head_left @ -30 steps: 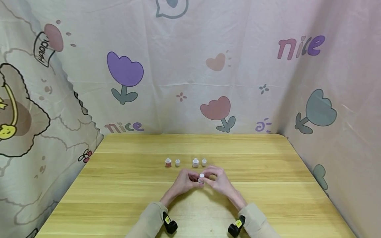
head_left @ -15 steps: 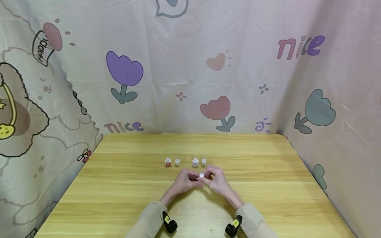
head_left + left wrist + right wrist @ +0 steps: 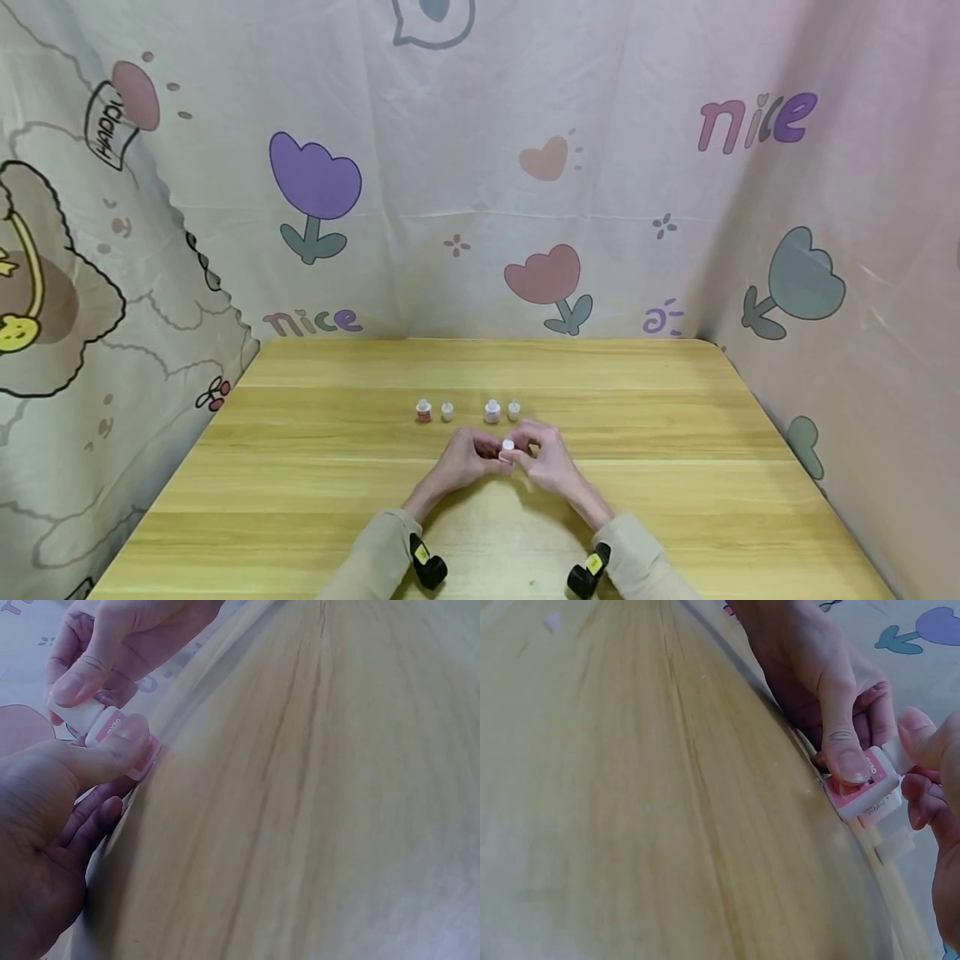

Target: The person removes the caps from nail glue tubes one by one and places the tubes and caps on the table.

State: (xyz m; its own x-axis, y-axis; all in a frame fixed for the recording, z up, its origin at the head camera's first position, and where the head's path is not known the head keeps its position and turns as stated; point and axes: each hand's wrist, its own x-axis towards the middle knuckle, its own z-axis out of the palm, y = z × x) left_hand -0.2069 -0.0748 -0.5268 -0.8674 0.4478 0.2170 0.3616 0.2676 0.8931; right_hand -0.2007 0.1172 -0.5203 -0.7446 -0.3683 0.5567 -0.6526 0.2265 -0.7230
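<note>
My left hand (image 3: 467, 457) holds a small white bottle with a pink label (image 3: 853, 796), its thumb pressed on the label. From the other side, my right hand (image 3: 549, 458) pinches the bottle's white cap (image 3: 77, 717) between thumb and fingers. The cap sits against the bottle's top end; how far it is screwed on cannot be told. In the left wrist view the bottle leans at a slant, and the thumb covers part of its label. Both hands are just above the wooden table (image 3: 300, 492).
Behind the hands stand a bottle with a red label (image 3: 423, 412), a white cap-like piece (image 3: 447, 411), a whiter bottle (image 3: 492, 411) and a second cap-like piece (image 3: 513, 410), in one row. A printed curtain (image 3: 420, 167) hangs behind the table.
My right wrist has turned slightly and shifted a little to the left since a second ago. Both hands stay at the bottle and its cap; the row behind has not moved.
</note>
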